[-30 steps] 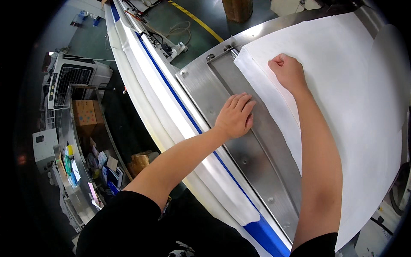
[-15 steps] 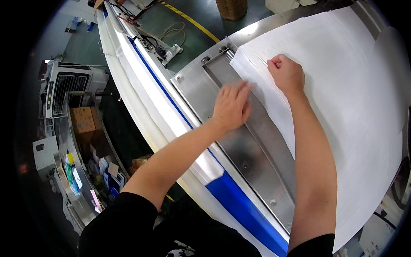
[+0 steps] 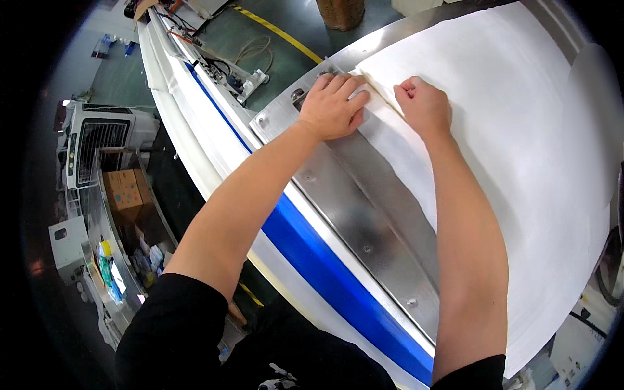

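Right grip curled on white sheet.

a cardboard box near a white grilled unit; yellow stripe along the green floor.

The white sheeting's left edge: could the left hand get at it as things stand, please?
Probably yes: the left hand is by the upper left corner of the white sheeting, with nothing visible between; the right hand sits farther right.
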Available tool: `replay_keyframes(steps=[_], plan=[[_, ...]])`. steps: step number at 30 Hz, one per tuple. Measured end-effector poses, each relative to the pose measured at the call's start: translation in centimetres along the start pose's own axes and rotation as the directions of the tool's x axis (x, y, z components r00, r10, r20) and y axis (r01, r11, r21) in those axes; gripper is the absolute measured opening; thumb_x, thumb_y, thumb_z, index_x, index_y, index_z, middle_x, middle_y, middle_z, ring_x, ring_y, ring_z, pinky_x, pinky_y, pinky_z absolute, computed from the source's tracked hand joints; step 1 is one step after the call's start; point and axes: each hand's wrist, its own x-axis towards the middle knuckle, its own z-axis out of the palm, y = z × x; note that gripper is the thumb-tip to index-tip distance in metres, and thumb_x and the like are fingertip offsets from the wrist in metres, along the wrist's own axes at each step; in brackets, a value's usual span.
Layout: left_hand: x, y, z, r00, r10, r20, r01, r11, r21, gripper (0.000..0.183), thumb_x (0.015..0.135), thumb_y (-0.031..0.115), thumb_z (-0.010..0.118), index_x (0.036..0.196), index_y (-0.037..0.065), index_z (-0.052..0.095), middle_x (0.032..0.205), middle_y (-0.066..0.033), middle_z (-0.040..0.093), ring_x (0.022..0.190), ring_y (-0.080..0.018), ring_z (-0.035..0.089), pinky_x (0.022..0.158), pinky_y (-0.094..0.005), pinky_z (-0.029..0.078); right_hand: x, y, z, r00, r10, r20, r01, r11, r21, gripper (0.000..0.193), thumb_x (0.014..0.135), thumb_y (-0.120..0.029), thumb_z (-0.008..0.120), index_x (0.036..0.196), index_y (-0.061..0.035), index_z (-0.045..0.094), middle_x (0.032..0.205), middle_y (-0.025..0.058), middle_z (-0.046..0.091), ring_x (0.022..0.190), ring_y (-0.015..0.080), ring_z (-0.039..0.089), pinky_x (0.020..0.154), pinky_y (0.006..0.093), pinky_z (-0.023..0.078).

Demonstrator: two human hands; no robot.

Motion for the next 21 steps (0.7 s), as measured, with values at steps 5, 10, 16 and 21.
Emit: replay_keyframes(steps=[5,10,16,21], plan=[[0.0,-0.7,-2.1,0.950,0.169,0.261,-0.188,0.981,0.046,0.036,0.070,0.019,0.063,0.104,0.014,0.056,0.124,-0.0046,0.055,0.119,-0.0214,0.049,0.101,-0.0409,0.036,-8.7,0.9,-1.0,0.977,-0.195,-0.080,0.194,0.981,-0.021,0.025,0.088,-0.031,0.056,0.094,-0.0092,0.065,0.084,0.0126,0.065,0.073,0.0297,0.063,0.066,0.0402,0.050],[0.5,-0.9,-4.6,0.796,0.032,0.605,-0.092,0.993,0.069,0.047,0.070,0.013,0.066,0.116,0.011,0.053,0.120,-0.0099,0.056,0.116,-0.0254,0.051,0.105,-0.0437,0.031,-23.7,7.9,-5.8,0.960,0.126,-0.250,-0.191,0.948,-0.256,0.031,0.091,-0.036,0.050,0.094,-0.0086,0.065,0.085,0.0134,0.065,0.084,0.0326,0.062,0.076,0.0444,0.048],[5.1,4.5,-5.9,0.610,-0.080,0.788,-0.230,0.934,0.273,0.056,0.071,0.011,0.066,0.124,0.010,0.049,0.120,-0.0123,0.056,0.113,-0.0265,0.052,0.103,-0.0400,0.032,-45.3,24.8,-17.6,0.823,0.507,-0.255,-0.562,0.666,-0.489,0.043,0.096,-0.038,0.037,0.096,-0.0084,0.068,0.091,0.0149,0.067,0.087,0.0335,0.061,0.083,0.0457,0.044],[7.1,7.1,-1.8,0.518,-0.139,0.844,-0.377,0.848,0.371,0.052,0.074,0.010,0.065,0.124,0.015,0.053,0.106,-0.0107,0.063,0.102,-0.0250,0.060,0.088,-0.0386,0.046,-60.8,37.0,-25.3,0.612,0.692,-0.382,-0.774,0.429,-0.465,0.055,0.097,-0.044,0.028,0.102,-0.0083,0.069,0.101,0.0149,0.066,0.106,0.0325,0.057,0.104,0.0452,0.030]])
